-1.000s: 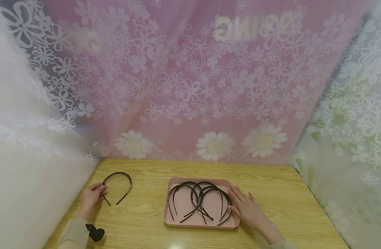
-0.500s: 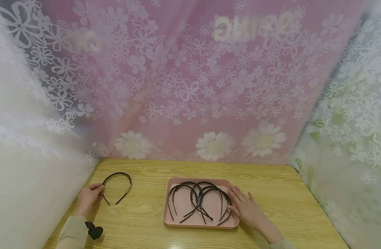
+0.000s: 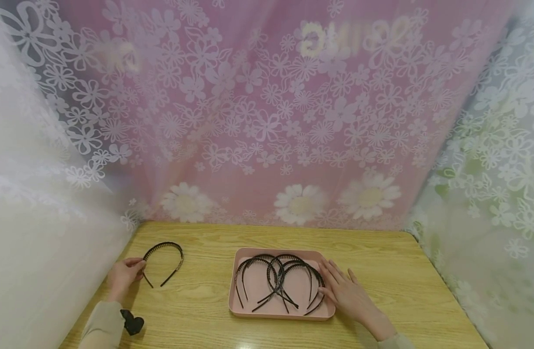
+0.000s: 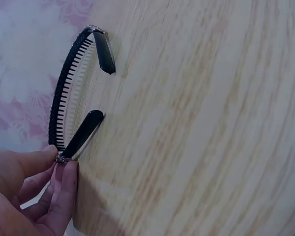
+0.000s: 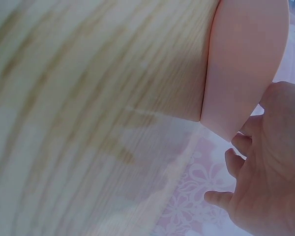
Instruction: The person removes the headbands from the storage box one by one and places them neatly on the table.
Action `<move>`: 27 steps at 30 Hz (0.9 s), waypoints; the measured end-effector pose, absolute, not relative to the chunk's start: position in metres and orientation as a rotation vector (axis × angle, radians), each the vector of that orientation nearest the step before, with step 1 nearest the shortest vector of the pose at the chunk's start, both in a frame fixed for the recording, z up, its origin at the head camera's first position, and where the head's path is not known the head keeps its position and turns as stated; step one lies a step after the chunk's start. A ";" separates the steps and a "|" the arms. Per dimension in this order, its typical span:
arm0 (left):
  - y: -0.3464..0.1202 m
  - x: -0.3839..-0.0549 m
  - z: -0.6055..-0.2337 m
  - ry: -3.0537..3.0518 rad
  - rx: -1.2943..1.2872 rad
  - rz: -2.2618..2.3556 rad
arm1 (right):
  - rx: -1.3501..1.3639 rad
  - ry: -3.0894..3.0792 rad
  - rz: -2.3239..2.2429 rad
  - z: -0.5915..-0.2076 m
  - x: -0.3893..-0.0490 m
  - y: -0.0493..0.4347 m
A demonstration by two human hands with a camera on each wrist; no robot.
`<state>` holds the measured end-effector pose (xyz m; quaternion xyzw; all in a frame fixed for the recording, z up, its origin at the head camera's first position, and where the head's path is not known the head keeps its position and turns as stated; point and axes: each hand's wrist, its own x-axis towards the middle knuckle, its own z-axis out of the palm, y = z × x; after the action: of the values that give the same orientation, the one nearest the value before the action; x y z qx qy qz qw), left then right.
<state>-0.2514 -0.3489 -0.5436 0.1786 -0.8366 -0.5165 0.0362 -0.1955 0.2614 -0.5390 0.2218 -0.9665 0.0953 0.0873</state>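
Note:
At the left of the table, my left hand (image 3: 124, 278) pinches a black toothed headband (image 3: 162, 245) by its left side, between thumb and fingers. The left wrist view shows the grip close up at a glittery band, with the headband's teeth (image 4: 64, 108) facing inward and both ends free. A pink tray (image 3: 284, 317) stands at the middle front with several black headbands (image 3: 289, 258) overlapping inside it. My right hand (image 3: 347, 293) rests on the tray's right rim, fingers mostly straight. From the right wrist, the hand (image 5: 270, 172) is against the tray's outer wall (image 5: 246, 59).
The wood-grain table (image 3: 197, 291) reaches back to a pink flowered curtain (image 3: 267, 145). Pale curtains close in the left (image 3: 40, 232) and right sides (image 3: 489, 232). A black heart-shaped piece (image 3: 133, 324) sits beside the left sleeve (image 3: 102, 325).
My left hand has shifted very slightly left, and the headband's free end with it. The right hand and the tray have stayed in place.

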 end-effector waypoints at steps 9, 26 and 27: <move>-0.353 -0.254 -0.547 -2.600 0.553 -1.494 | 0.662 -2.893 0.294 -0.538 -0.196 0.262; -0.329 -0.250 -0.520 -2.636 0.380 -1.007 | 0.696 -2.792 0.261 -0.548 -0.199 0.267; -0.326 -0.250 -0.518 -2.622 0.358 -0.996 | 0.694 -2.797 0.252 -0.550 -0.199 0.267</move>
<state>-0.2498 -0.3259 -0.5185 0.1249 -0.9159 -0.3478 0.1566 -0.1991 0.2674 -0.5498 0.2380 -0.9594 0.0865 0.1240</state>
